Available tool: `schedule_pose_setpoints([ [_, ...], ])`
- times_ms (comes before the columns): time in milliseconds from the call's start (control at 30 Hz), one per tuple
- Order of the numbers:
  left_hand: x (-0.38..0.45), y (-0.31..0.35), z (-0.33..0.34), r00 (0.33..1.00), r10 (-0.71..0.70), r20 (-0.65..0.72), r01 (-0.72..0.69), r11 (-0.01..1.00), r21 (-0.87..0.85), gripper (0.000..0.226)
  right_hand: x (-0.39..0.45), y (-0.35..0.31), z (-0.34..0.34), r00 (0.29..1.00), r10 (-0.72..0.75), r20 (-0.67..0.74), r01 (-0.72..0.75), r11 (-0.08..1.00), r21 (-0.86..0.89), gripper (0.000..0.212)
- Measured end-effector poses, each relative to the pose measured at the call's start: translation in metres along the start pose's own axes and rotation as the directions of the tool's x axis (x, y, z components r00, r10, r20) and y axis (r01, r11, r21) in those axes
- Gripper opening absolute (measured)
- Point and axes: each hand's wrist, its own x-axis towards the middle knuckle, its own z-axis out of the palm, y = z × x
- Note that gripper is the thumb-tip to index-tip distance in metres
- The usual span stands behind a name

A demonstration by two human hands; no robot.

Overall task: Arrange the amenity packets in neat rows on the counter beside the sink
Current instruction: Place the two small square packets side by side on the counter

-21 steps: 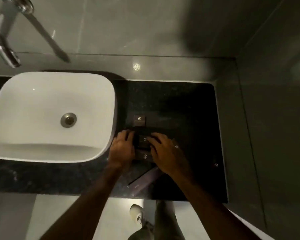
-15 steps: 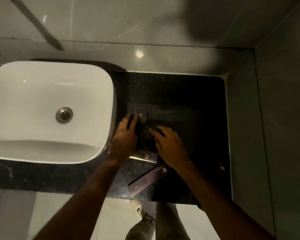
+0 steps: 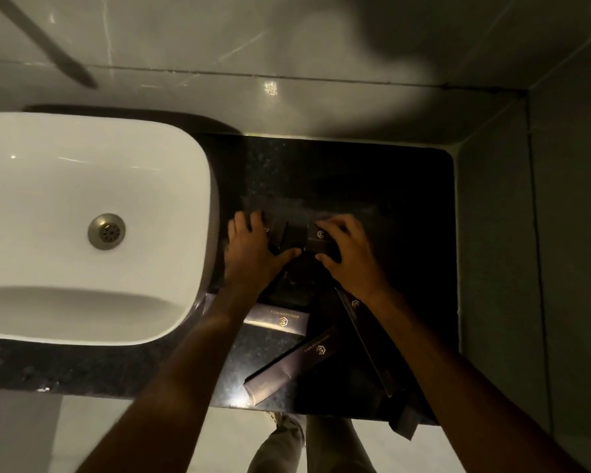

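Several dark amenity packets with small gold logos lie on the black speckled counter (image 3: pixel 389 186) right of the sink. My left hand (image 3: pixel 253 254) rests flat on a small square packet (image 3: pixel 277 230), fingers spread. My right hand (image 3: pixel 348 254) pinches another small square packet (image 3: pixel 319 238) between thumb and fingers. Nearer me, a long flat packet (image 3: pixel 280 320) lies crosswise, a second long packet (image 3: pixel 294 363) lies at a slant, and a third long packet (image 3: pixel 369 339) runs under my right forearm, partly hidden.
A white basin (image 3: pixel 82 227) with a metal drain (image 3: pixel 106 231) fills the left side. Grey tiled walls close off the back and right. The counter's front edge is near the slanted packet; another dark packet (image 3: pixel 405 423) overhangs it at the right.
Both hands have moved further back on the counter onto the small square packets. My right hand has shifted right and closed on one of them. The camera view has shifted toward the right.
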Motion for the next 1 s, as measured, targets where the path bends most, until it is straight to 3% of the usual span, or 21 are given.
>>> schedule_pose_setpoints([
  [133,-0.003,-0.006,0.000,0.994,0.105,0.009,-0.105,0.994,0.014,0.068,0.003,0.000,-0.001,1.000,0.002,0.027,-0.002,1.000,0.015,0.064],
  [267,0.000,-0.016,-0.008,0.958,0.246,0.145,-0.254,0.966,0.041,0.075,0.002,0.002,-0.004,0.999,-0.014,0.042,0.011,0.998,0.058,0.066],
  [367,0.002,-0.014,-0.008,0.953,0.235,0.194,-0.252,0.965,0.069,0.084,0.000,0.001,-0.003,0.999,-0.022,0.032,0.019,0.997,0.071,0.062],
  [767,0.005,-0.015,-0.007,0.962,0.233,0.144,-0.236,0.972,0.006,0.068,-0.001,0.003,-0.001,0.999,-0.052,-0.007,0.052,0.994,0.091,0.059],
  [1000,0.004,-0.013,-0.010,0.960,0.223,0.170,-0.229,0.973,0.016,0.075,-0.002,0.007,-0.001,0.998,-0.064,0.000,0.064,0.994,0.087,0.064],
])
